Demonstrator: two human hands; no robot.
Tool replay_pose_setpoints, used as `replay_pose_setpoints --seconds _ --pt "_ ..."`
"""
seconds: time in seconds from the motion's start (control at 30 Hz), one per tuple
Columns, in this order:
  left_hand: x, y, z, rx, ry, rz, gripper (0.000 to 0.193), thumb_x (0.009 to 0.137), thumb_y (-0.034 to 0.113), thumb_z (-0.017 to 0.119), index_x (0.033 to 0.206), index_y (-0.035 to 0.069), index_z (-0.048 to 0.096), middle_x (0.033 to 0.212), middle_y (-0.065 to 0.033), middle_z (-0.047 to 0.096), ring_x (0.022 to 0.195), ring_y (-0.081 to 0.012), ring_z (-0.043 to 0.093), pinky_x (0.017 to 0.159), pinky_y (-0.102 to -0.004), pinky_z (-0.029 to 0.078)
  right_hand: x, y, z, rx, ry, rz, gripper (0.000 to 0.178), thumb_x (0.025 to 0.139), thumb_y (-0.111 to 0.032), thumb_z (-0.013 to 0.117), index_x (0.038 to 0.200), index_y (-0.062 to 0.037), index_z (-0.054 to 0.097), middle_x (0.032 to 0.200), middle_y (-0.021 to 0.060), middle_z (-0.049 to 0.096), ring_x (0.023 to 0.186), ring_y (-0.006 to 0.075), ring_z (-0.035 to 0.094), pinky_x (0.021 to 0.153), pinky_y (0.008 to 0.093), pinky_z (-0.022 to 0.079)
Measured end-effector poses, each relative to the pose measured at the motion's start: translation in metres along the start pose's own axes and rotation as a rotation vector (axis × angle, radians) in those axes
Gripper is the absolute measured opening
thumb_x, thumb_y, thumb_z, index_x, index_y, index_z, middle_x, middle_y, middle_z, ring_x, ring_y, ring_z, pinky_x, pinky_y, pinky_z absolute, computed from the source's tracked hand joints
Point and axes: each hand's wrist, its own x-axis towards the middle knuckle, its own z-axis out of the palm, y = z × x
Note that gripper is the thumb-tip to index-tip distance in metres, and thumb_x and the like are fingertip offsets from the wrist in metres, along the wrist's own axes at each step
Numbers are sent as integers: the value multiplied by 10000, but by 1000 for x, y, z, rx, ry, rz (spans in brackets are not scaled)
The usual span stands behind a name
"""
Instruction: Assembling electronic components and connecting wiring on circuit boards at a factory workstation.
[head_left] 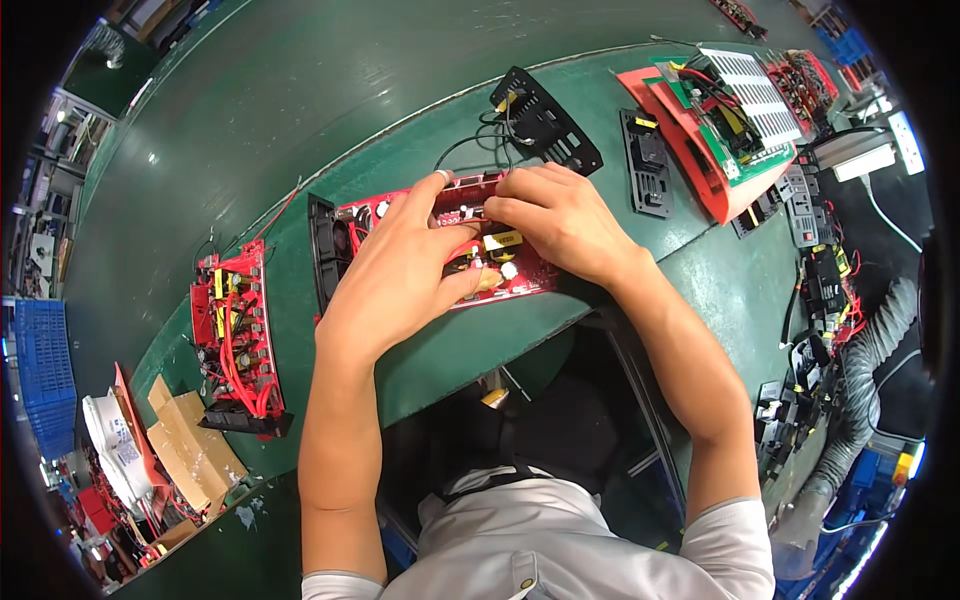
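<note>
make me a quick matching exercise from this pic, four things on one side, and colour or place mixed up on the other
Column one
1. middle circuit board
2. corrugated hose
3. cardboard
4. crates

Column two
a. brown, lower left
b. blue, far left edge
c. red, beneath the left hand and right hand
d. grey, right side

Right pairs: 1-c, 2-d, 3-a, 4-b
</note>
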Motion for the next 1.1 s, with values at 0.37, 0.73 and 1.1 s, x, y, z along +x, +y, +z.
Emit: replay_pose_setpoints --seconds 0.37,0.73,1.1 --pt "2 2 2 20 16 4 460 821 309 776 1208 69 713 1432 -213 473 1002 -306 592 972 -413 477 -1 -2 4 44 18 98 274 710 -22 672 978 -76 656 904 51 612 801 267 618 690 379 513" --pt "8 4 0 -46 -2 -23 369 845 275 768 1137 54 727 1399 -257 482 1157 -399 585 992 -451 484 -2 -2 6 65 15 116 289 693 -18 702 975 -65 663 901 62 616 804 284 618 695 393 513" --pt "6 -20 -22 -1045 267 91 386 961 -42 572 1345 -10 550 1344 -112 565 1168 -228 621 1041 -337 489 26 -16 -29 480 8 519 213 918 -48 675 1128 -11 671 1023 103 685 899 195 672 789 325 533"
